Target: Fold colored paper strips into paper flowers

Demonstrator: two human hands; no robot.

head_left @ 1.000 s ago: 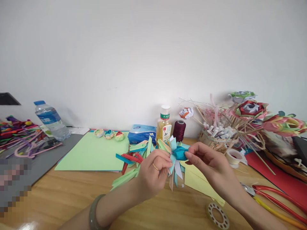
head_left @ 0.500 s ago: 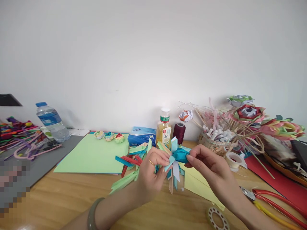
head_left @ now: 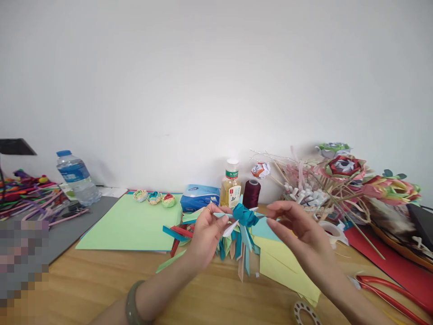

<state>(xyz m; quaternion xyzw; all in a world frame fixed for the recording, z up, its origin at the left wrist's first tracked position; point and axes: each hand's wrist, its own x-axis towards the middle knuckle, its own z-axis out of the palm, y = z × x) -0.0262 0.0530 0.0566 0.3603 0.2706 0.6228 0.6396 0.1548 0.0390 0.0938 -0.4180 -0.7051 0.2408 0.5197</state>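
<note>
A paper flower (head_left: 245,215) with a folded teal centre and pale blue and white strips sticking out hangs above the table. My left hand (head_left: 209,232) pinches one of its pale strips between thumb and fingers. To the flower's right, my right hand (head_left: 299,225) is held with thumb and fingers apart and nothing between them. Below and behind lie folded paper strips (head_left: 179,234) in red, blue, green and peach, partly hidden by my left hand. Yellow paper sheets (head_left: 282,262) rest under my right hand.
Green paper (head_left: 128,225) lies left, with small paper flowers (head_left: 154,197) on it. A tissue pack (head_left: 200,197), a drink bottle (head_left: 231,184) and a thread spool (head_left: 251,194) stand behind. Red-handled pliers (head_left: 389,289), a tape roll (head_left: 306,313) and a water bottle (head_left: 76,177) flank the space.
My right hand has let go of the teal centre and moved right, its fingers spreading. The flower has turned, with its teal centre now facing up more. The view has shifted slightly.
</note>
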